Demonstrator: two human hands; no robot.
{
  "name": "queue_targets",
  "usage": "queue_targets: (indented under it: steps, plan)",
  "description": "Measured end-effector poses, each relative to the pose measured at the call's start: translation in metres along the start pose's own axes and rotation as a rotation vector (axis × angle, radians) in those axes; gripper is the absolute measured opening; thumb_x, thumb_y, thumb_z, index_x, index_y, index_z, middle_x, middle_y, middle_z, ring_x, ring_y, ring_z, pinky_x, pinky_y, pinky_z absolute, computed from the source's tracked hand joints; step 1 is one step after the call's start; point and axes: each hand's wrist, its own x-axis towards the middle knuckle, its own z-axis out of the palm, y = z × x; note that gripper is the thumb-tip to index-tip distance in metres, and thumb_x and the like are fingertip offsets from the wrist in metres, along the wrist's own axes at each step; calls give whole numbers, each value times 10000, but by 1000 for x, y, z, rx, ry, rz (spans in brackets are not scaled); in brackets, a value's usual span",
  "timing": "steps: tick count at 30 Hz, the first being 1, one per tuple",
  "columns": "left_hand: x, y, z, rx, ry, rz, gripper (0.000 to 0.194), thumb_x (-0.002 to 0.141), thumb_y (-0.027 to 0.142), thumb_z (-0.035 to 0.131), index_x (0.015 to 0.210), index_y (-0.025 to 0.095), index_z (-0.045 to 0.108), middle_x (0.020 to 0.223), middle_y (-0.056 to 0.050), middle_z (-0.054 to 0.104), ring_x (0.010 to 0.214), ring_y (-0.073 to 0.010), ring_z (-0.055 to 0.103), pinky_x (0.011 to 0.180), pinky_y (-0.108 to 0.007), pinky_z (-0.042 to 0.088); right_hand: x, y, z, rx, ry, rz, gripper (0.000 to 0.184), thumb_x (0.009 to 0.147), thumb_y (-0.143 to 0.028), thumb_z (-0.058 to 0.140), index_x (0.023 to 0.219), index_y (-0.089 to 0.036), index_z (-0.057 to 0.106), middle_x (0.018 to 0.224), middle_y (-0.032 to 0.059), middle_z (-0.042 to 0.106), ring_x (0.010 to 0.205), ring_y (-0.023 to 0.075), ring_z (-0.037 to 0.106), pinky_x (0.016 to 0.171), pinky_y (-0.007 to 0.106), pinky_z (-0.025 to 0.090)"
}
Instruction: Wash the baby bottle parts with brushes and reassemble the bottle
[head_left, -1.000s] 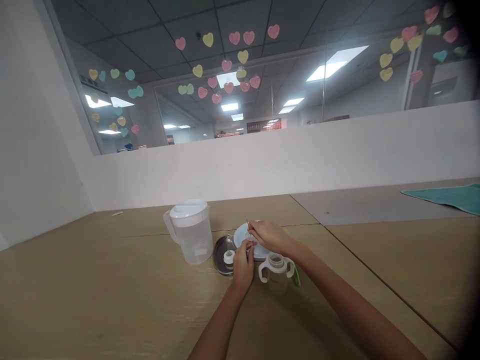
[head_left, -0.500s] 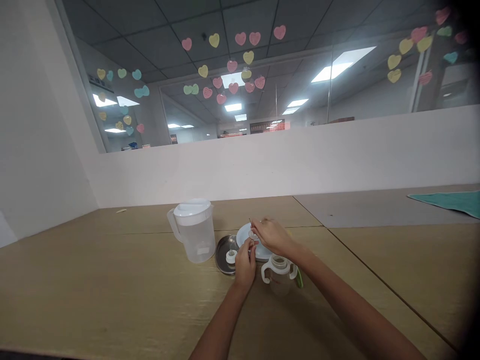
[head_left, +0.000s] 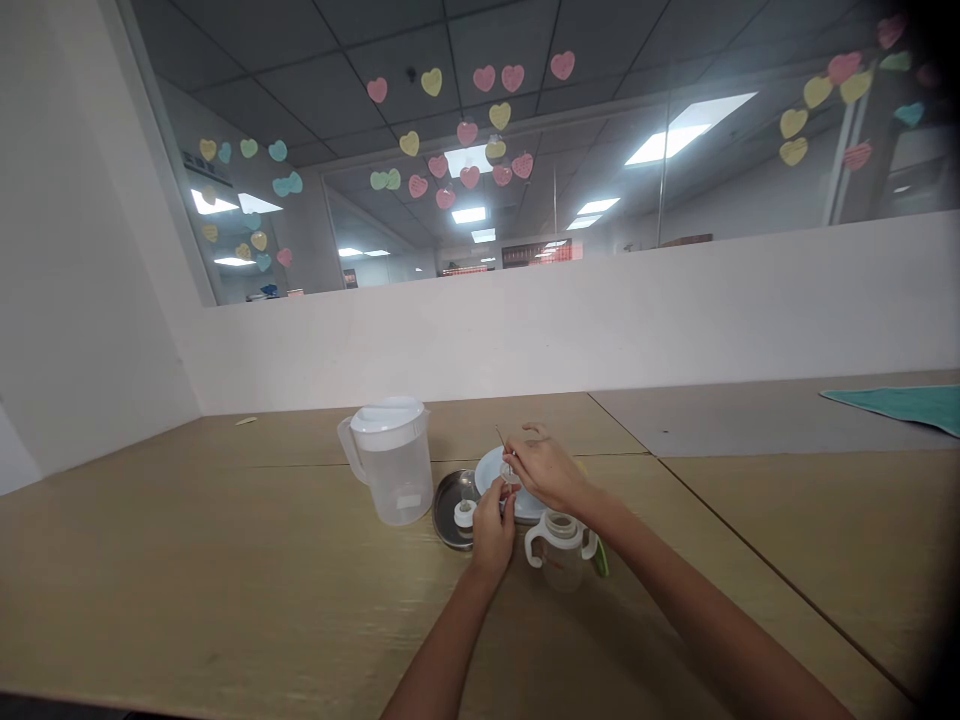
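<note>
My left hand (head_left: 495,525) pinches a small clear part (head_left: 510,472), possibly a bottle nipple; its exact kind is too small to tell. Close above it, my right hand (head_left: 546,468) grips a thin stick (head_left: 499,434) whose upper end pokes out past the fingers. The stick's lower end is at the clear part, but I cannot tell whether it is inside. Beneath both hands lies a pale blue plate (head_left: 489,470), partly hidden. A feeding bottle (head_left: 562,560) with two white handles and no top stands by my right wrist. Left of my left hand, a white ring with a clear nipple (head_left: 465,513) rests in a round metal dish (head_left: 444,500).
A clear plastic pitcher (head_left: 401,480) with a white lid stands left of the dish. Something green (head_left: 601,560) shows behind the bottle. A teal cloth (head_left: 907,408) lies at the far right, before a low white wall (head_left: 525,330).
My right hand has shifted slightly, with its outer fingers lifted and more of the stick showing. My left hand keeps its hold on the clear part. The view has moved a little.
</note>
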Motion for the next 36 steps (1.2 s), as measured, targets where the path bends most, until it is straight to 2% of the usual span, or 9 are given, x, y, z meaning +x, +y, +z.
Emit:
queue_targets:
  steps: [9,14,17,21,25,30,36]
  plan:
    - [0,6,1,13,-6,7,171,884,273,384,937,179,517,919,-60,623,874,-176,577,765,-281,417,0,-3,3,44,110,-2,202,923,-200,302,824,-163,473,629,12,616,563,141,544,931,371,301]
    - [-3,5,2,38,-28,8,167,880,283,402,956,183,512,936,-61,616,903,-186,565,789,-300,411,0,-2,-6,203,105,26,185,906,-239,382,810,-183,529,598,-12,601,568,133,524,917,363,322]
    - [-4,7,2,83,29,56,207,880,311,412,991,177,525,958,-74,597,925,-198,541,810,-322,405,1,-1,-16,335,76,18,190,888,-243,431,761,-192,563,645,-11,615,594,122,520,902,348,331]
    - [0,14,-3,79,113,99,241,890,326,399,998,176,554,952,-72,594,920,-192,529,817,-320,399,1,-2,-26,421,45,21,178,858,-249,489,728,-189,596,713,16,631,701,145,533,806,316,365]
    - [3,17,-8,65,140,114,263,899,331,384,930,176,594,901,-59,607,877,-180,529,797,-306,390,1,-4,-26,430,15,59,162,850,-241,503,730,-183,594,709,21,616,748,154,524,752,287,369]
    - [3,17,-9,67,166,121,248,896,314,402,895,179,609,874,-43,607,836,-161,517,747,-275,377,2,-7,-21,396,47,115,164,871,-220,459,746,-174,556,707,18,604,727,148,518,743,278,362]
    - [2,15,-5,41,121,122,251,901,294,393,868,181,615,868,-44,615,841,-168,516,755,-276,372,1,-9,-17,408,77,209,153,873,-241,446,764,-180,533,724,14,603,696,137,535,637,244,364]
